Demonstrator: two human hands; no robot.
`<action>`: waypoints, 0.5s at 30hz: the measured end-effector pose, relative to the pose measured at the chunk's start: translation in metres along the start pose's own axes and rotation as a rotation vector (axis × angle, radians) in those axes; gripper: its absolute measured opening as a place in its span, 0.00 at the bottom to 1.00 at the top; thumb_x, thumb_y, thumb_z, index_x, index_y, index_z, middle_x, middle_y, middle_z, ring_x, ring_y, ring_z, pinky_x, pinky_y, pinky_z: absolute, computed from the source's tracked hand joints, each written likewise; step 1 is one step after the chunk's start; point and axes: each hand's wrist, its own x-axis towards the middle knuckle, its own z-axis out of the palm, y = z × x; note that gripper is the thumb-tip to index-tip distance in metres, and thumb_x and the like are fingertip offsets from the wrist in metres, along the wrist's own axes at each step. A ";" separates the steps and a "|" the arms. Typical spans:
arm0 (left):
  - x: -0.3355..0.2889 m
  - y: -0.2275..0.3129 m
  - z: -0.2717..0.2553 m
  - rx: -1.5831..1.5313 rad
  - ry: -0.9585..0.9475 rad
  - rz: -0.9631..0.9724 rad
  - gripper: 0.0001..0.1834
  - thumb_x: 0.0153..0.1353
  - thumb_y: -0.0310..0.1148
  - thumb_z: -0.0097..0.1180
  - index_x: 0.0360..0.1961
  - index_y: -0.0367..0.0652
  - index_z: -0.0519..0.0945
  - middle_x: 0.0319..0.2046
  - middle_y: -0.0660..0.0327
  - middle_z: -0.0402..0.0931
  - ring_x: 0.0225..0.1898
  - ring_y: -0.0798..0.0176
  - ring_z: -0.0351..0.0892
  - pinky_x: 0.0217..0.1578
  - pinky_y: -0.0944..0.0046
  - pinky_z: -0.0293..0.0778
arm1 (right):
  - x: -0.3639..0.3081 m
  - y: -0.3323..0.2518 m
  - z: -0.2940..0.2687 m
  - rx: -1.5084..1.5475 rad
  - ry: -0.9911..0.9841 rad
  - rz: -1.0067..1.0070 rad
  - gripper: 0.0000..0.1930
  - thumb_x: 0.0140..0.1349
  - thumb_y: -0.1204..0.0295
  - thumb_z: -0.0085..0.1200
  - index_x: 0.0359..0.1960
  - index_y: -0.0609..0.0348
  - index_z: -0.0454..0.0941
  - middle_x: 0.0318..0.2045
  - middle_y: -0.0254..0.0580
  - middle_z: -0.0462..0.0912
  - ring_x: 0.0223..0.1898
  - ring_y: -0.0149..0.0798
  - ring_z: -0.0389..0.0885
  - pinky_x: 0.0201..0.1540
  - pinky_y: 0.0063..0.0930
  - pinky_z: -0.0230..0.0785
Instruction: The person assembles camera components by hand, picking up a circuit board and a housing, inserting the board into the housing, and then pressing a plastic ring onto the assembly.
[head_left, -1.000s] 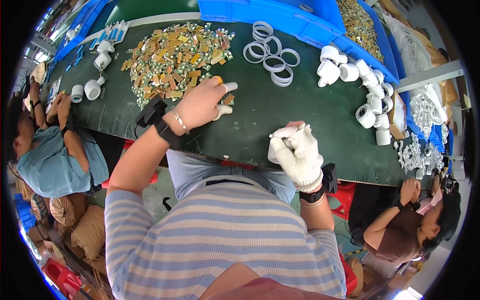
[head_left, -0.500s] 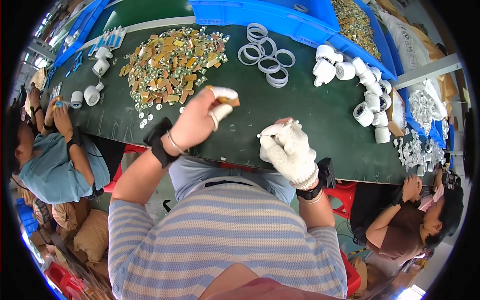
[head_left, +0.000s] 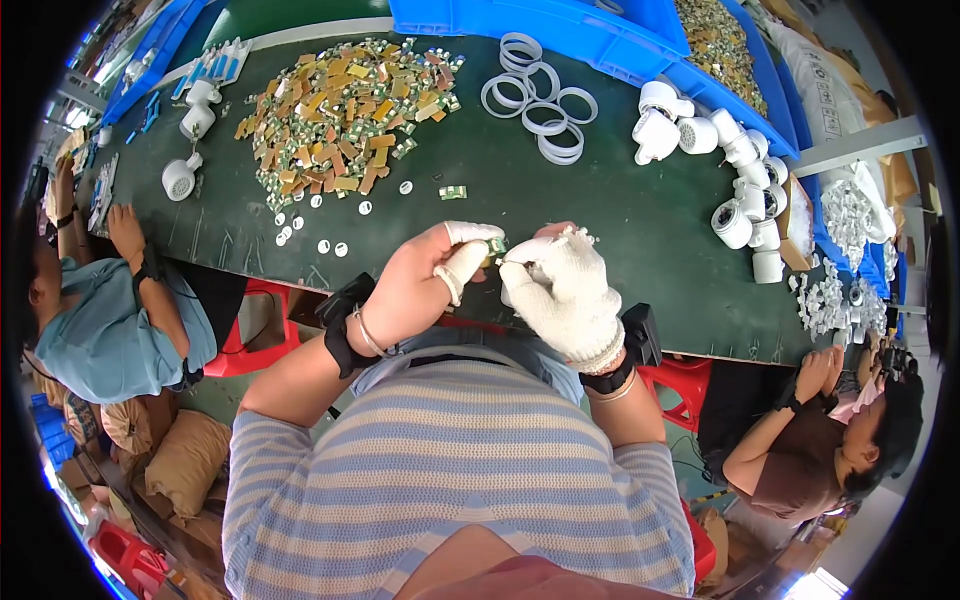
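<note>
In front of my body, my left hand [head_left: 425, 275] pinches a small green circuit board [head_left: 495, 247] between thumb and forefinger, both in white finger covers. Close against it, my right hand [head_left: 565, 295], in a white knitted glove, has thumb and forefinger pressed together at the board's edge. Whatever sits in that pinch is too small to name. Beyond my hands lies a single circuit board [head_left: 452, 192], apart from the big pile of green and copper-coloured boards [head_left: 335, 120]. Several small white discs [head_left: 365, 208] are scattered along the pile's near side.
White ring parts [head_left: 545, 118] lie at the far middle, before a blue crate [head_left: 540, 28]. White shower-head-like housings [head_left: 740, 180] cluster to the right, near clear plastic pieces [head_left: 835, 300]. Co-workers sit at both sides; one person's hand [head_left: 127, 232] rests on the left table edge.
My left hand has come toward me and to the right with a board, from the pile's front corner to my right hand. The left co-worker's hands have moved apart.
</note>
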 end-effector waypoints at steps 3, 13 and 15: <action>-0.004 0.000 -0.005 0.054 0.035 0.045 0.13 0.78 0.30 0.53 0.58 0.42 0.82 0.44 0.68 0.77 0.39 0.74 0.76 0.43 0.71 0.74 | -0.001 -0.004 -0.006 0.091 -0.036 0.116 0.05 0.61 0.79 0.64 0.35 0.55 0.81 0.24 0.36 0.81 0.26 0.38 0.80 0.40 0.34 0.71; -0.013 0.007 0.002 0.256 0.099 0.186 0.15 0.72 0.27 0.61 0.58 0.40 0.79 0.45 0.55 0.87 0.43 0.63 0.87 0.45 0.64 0.80 | 0.005 -0.004 -0.012 0.028 -0.047 -0.021 0.07 0.59 0.78 0.67 0.36 0.55 0.82 0.27 0.39 0.81 0.30 0.42 0.80 0.40 0.35 0.71; -0.013 0.009 0.002 0.264 0.051 0.072 0.16 0.70 0.27 0.63 0.57 0.40 0.79 0.44 0.54 0.87 0.43 0.58 0.89 0.44 0.62 0.81 | 0.004 0.000 -0.011 0.022 -0.056 -0.030 0.07 0.59 0.78 0.67 0.37 0.54 0.82 0.28 0.39 0.81 0.31 0.42 0.80 0.40 0.35 0.72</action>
